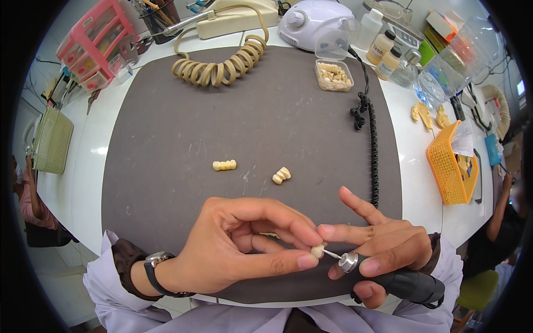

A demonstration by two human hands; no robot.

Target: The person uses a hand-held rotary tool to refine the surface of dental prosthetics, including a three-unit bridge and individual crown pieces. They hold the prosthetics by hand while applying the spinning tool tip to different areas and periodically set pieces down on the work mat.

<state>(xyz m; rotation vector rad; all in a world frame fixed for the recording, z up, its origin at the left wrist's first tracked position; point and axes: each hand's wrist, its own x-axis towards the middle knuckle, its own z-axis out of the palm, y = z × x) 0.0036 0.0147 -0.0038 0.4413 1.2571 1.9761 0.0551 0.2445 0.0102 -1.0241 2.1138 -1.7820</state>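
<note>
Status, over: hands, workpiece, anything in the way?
Left hand pinching small tooth-shaped piece. Right hand gripping black handpiece, its metal tip at the piece. Nothing visible blocking; two cream tooth rows lie beyond the hands on grey mat.

two bridges (224, 165) on the mat (250, 122)
i see the tooth (317, 252) left of the handpiece (408, 284), hose (214, 77) at the mat's far left, box (336, 88) far right.

Cream crown (317, 251), black-and-silver handpiece (412, 285)
</note>
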